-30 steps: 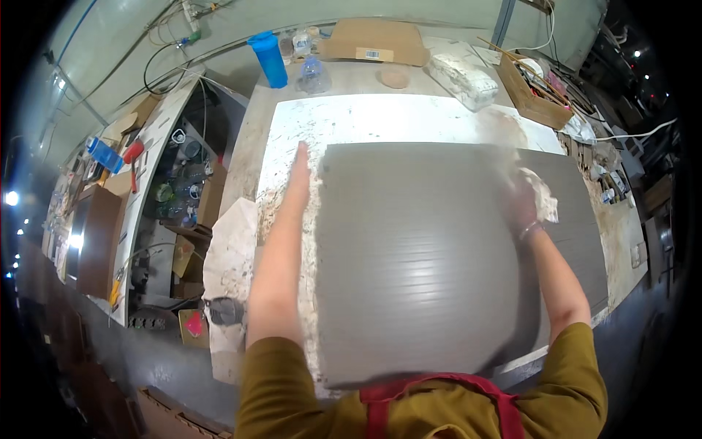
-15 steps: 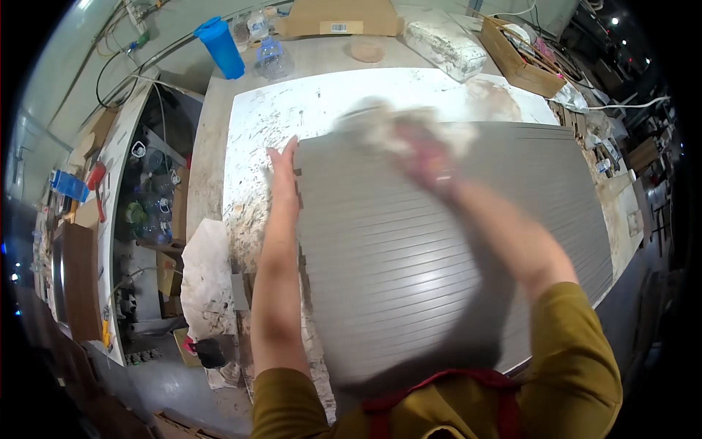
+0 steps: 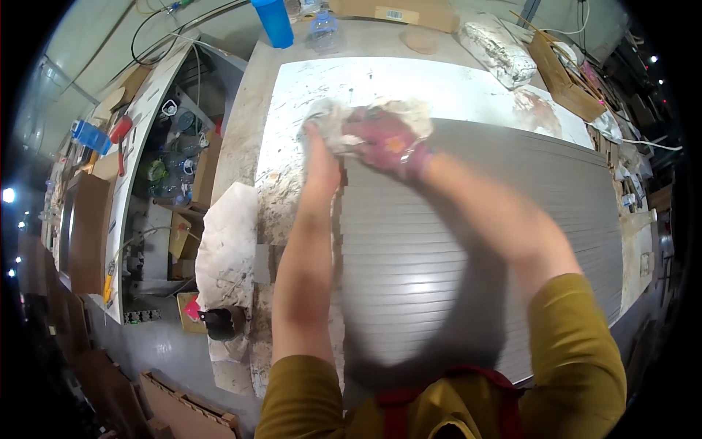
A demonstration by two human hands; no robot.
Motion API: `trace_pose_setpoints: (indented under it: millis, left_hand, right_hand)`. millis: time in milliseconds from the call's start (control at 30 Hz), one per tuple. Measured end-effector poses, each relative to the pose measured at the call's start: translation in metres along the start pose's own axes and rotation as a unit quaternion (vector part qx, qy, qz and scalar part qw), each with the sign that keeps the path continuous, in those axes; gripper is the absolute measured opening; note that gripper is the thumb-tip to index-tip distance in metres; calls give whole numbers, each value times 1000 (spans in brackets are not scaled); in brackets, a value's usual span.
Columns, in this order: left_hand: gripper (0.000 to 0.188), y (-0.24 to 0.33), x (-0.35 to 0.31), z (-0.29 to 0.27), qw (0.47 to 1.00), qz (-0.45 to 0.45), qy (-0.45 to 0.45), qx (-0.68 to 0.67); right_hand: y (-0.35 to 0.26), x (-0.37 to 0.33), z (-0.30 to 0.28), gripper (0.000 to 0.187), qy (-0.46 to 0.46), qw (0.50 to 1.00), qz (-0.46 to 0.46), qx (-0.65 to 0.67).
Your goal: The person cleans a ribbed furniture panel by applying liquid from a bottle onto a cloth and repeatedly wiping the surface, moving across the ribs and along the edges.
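A large grey panel (image 3: 409,241) with many thin parallel grooves lies across the table in front of me. My right hand (image 3: 382,143), in a pinkish-maroon glove with a yellow-orange mark, is closed on a crumpled off-white rag (image 3: 409,113) at the panel's far left corner. Part of the rag bunches out to the left and overlaps my left fingertips. Bare, my left hand (image 3: 323,164) rests against the panel's left edge near that corner. One finger points away from me, while the others are partly hidden by the rag.
A stained white sheet (image 3: 439,77) lies under the panel. Behind it stand a blue cup (image 3: 274,23), a clear plastic bottle (image 3: 325,33), a wrapped white block (image 3: 497,51) and a cardboard box of odds and ends (image 3: 563,77). A cluttered shelf unit (image 3: 139,190) stands left.
My right hand and the rag have swept left along the panel's far edge to my left hand. The whole view has shifted, with the table things now higher and further right.
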State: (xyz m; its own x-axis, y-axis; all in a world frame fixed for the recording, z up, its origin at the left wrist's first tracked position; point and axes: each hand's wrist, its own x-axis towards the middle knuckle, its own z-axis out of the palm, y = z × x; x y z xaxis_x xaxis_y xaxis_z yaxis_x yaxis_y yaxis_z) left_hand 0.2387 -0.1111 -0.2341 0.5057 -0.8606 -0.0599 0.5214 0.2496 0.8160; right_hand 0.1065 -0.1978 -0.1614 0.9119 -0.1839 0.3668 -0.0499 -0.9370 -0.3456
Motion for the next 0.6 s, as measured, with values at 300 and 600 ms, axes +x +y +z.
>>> trace_pose_setpoints:
  millis: [300,600]
  left_hand:
    - [84,5,-11,11,997,8,-5,76]
    - [86,25,-20,19,991,-53,44,113]
  right_hand:
    - [8,-4,-26,26,-61,994,86,-40]
    - [66,-68,-43,20,41,987,141,-69]
